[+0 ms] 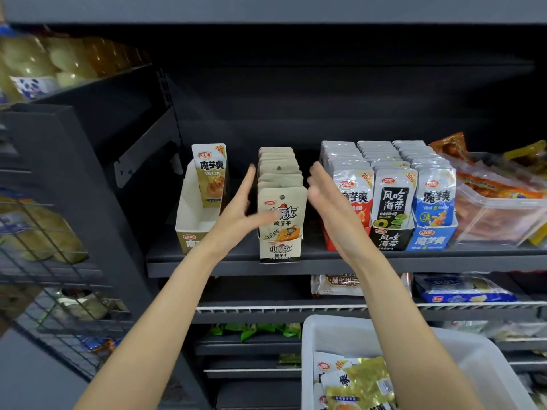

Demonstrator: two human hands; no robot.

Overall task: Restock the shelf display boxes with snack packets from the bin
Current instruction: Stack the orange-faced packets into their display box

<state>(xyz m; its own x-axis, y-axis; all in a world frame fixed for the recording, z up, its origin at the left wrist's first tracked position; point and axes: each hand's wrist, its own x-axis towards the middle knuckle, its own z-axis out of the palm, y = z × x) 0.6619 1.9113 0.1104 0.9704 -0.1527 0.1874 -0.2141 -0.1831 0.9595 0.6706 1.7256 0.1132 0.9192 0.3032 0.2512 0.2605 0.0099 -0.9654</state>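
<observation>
Both hands, left hand [239,208] and right hand [325,202], flank the beige display box [280,250], fingers straight, seemingly not gripping

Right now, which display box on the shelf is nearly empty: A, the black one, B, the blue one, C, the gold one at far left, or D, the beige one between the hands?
C: the gold box holds a single upright packet; the others are packed full.
</observation>
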